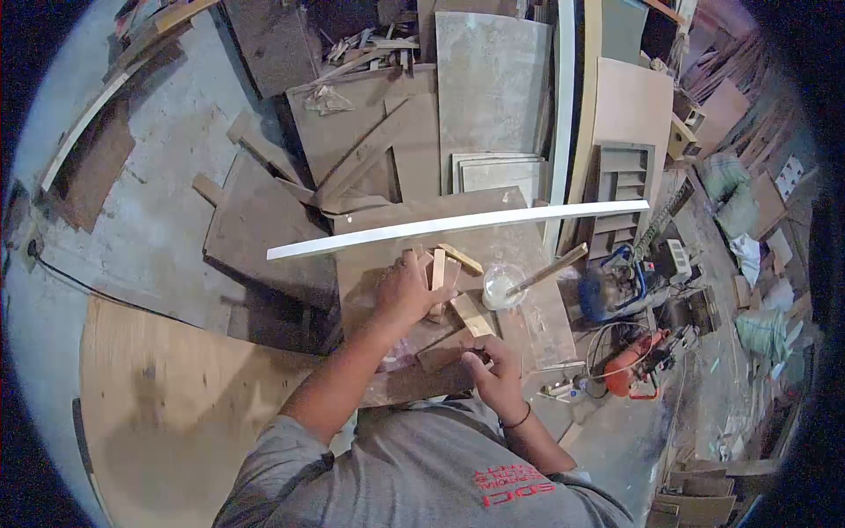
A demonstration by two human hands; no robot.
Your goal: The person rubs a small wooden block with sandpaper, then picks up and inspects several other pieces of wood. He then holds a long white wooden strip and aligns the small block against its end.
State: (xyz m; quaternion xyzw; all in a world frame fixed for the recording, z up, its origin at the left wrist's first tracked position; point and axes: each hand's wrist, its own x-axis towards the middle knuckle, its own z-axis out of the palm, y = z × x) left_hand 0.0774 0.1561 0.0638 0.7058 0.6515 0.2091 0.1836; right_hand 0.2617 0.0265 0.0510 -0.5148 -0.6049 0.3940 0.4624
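My left hand is closed around a small upright wooden block over the worktable. Other small wood pieces lie close by its fingers, partly hidden by them. Nearer my body, my right hand has its fingers curled at the near end of a pale wooden block. Just beyond that block stands a round tub of whitish paste, with a stick leaning out of it. Another short wood strip lies to the left of the tub.
A long white strip spans the table's far side. Wooden boards lean beyond it. On the floor at right are a blue machine and a red tool. A plywood sheet lies at left.
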